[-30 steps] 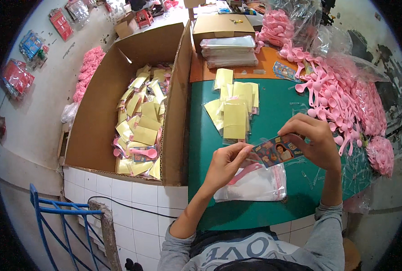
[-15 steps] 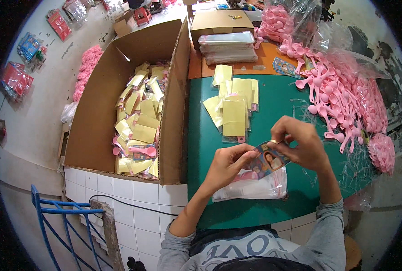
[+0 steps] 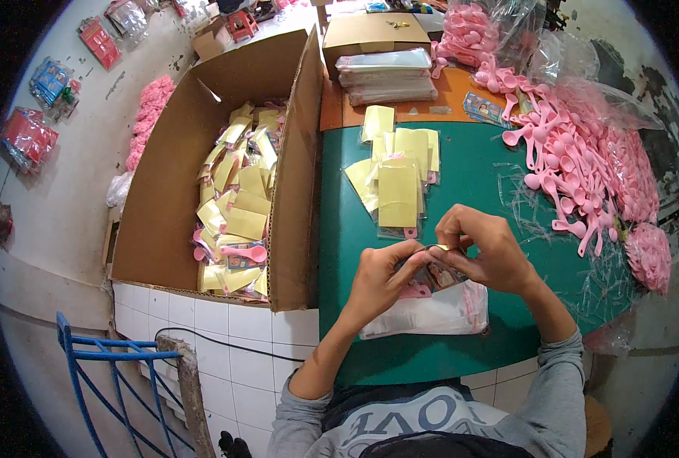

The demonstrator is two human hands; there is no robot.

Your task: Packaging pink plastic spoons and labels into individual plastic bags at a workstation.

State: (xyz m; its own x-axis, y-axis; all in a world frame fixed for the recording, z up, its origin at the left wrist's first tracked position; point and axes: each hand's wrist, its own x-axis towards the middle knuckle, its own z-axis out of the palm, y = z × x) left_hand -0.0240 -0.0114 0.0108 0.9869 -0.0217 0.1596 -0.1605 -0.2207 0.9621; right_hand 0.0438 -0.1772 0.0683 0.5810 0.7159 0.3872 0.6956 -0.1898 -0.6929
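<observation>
Both hands meet above the near part of the green table [image 3: 477, 351]. Between them hangs a small clear packet with a colourful printed card [image 3: 445, 276]; something pink, likely a spoon [image 3: 416, 291], shows at its lower left. My left hand [image 3: 388, 276] pinches the upper left of the packet between thumb and fingers. At the upper right, my right hand [image 3: 486, 248] is closed on its top edge. A pile of clear plastic bags [image 3: 439, 314] lies just beneath. Beyond the hands rest several finished-looking packets with yellow backs [image 3: 397, 195], overlapping each other.
To the left stands a tall open cardboard box [image 3: 294, 191] holding many yellow-backed packets. Loose pink spoons [image 3: 561, 164] heap along the right side. More bags [image 3: 385, 76], a closed carton [image 3: 374, 34] and printed cards [image 3: 486, 109] are at the back. A blue metal frame [image 3: 118, 356] stands lower left.
My hands have drawn closer together at the packet's top edge. The card, earlier broadly facing up, is now tilted and mostly hidden by the fingers.
</observation>
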